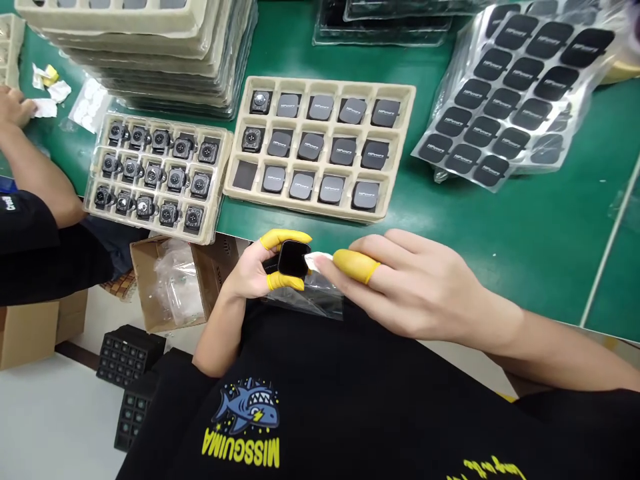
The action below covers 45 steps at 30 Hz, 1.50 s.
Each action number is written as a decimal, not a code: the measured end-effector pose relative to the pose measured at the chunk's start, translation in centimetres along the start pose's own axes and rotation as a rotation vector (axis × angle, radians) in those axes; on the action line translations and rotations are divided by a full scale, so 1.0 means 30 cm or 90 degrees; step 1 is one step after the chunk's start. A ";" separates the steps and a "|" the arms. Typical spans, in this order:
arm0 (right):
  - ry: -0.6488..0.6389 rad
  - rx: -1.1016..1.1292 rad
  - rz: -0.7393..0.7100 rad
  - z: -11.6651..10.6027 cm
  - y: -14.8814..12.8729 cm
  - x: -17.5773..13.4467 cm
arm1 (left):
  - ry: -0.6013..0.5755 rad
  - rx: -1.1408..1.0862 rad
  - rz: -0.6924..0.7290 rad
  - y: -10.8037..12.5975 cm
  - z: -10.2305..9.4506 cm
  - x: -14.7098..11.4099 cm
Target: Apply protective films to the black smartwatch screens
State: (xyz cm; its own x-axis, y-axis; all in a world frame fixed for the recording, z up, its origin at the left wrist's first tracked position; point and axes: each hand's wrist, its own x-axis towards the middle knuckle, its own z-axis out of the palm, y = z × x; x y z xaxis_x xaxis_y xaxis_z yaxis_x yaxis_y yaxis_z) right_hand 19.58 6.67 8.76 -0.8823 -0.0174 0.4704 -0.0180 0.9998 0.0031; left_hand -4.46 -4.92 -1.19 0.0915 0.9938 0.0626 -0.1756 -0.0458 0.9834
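Note:
My left hand (255, 270), with yellow finger cots on thumb and forefinger, grips a black square smartwatch body (293, 259) by its edges, the dark screen facing up. From the right, my right hand (405, 277) pinches a small white cloth (319, 260) whose tip touches the screen's right edge. One of its fingers wears a yellow cot too. Just beyond, a beige tray (310, 212) holds watch bodies; most bear dark printed covers, two at the left lie with their backs up, and its near-left pocket shows a flat dark bottom.
A second tray (90, 193) of watch bodies stands left, below stacked trays (200, 40). Printed film sheets (480, 107) are piled at the right. Another person's hand (15, 107) rests far left by white scraps (60, 91). A cardboard box (145, 287) with plastic stands under the table's edge.

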 end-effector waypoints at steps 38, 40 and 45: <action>0.012 0.175 -0.041 0.034 0.000 -0.008 | -0.010 0.001 -0.004 0.026 0.005 -0.014; 0.013 0.138 -0.056 0.042 -0.010 0.003 | -0.020 0.021 -0.015 0.029 0.008 -0.012; 0.047 0.039 -0.026 0.072 -0.024 0.041 | -0.046 0.070 0.030 0.029 0.014 0.000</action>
State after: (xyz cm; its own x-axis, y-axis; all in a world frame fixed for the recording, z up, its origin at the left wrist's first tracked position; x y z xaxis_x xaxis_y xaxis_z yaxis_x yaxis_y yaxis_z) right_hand 17.49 5.92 7.43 -0.8429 -0.0551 0.5352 -0.0841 0.9960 -0.0300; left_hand -4.21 -5.00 -0.26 0.1566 0.9807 0.1168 -0.0738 -0.1064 0.9916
